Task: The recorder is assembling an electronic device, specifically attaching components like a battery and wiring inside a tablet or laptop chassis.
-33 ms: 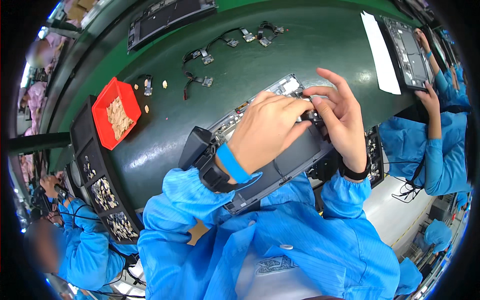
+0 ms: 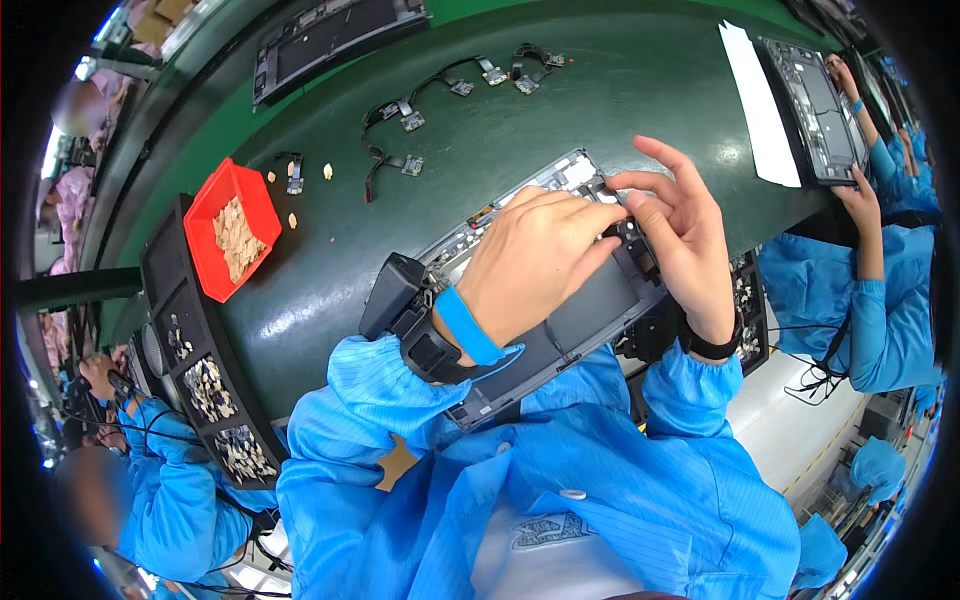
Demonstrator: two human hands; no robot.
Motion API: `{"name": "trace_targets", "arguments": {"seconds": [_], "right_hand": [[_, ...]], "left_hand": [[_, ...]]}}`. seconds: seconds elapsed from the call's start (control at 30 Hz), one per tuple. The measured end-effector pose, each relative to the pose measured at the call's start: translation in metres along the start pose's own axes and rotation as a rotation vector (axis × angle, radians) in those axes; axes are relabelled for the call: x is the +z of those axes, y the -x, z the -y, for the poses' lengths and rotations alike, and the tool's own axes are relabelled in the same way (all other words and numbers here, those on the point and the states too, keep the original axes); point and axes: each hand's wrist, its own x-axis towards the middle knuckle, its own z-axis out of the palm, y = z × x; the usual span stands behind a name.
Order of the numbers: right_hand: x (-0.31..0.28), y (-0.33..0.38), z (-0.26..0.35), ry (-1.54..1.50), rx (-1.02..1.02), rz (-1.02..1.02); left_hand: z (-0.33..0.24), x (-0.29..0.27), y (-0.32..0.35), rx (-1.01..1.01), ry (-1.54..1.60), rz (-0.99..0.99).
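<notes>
A thin grey laptop casing (image 2: 590, 310) lies tilted across my lap and the bench edge, with circuit parts along its far side. My left hand (image 2: 535, 245) reaches over it, fingers drawn together at the upper right corner. There the thumb and fingertips of my right hand (image 2: 685, 235) meet them, its index finger raised. Both hands pinch at a small spot beside a black part (image 2: 628, 232); what exactly they hold is hidden by the fingers. A blue wrist strap (image 2: 467, 325) circles my left wrist, near a black device.
To the left, a red bin (image 2: 205, 215) of small pale pieces stands by a black compartment tray (image 2: 190, 350). Small boards with black cables (image 2: 410, 120) lie on the green bench (image 2: 600, 100). Another casing (image 2: 340, 45) sits at the back. At right, a co-worker handles a casing (image 2: 815, 110).
My fingertips have shifted very slightly at the casing's corner. Both hands otherwise keep their place.
</notes>
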Motion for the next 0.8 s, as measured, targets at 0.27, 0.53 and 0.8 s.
{"name": "trace_targets", "arguments": {"seconds": [0.27, 0.53, 0.8], "right_hand": [[-0.037, -0.011, -0.041, 0.028, -0.051, -0.201], [-0.038, -0.010, -0.047, -0.037, -0.073, -0.213], [-0.035, -0.008, -0.048, -0.043, -0.082, -0.239]], "left_hand": [[-0.003, 0.007, -0.008, 0.098, -0.133, -0.002], [-0.003, 0.005, -0.011, 0.129, -0.202, 0.004], [-0.006, 0.003, -0.012, 0.124, -0.215, 0.068]]}}
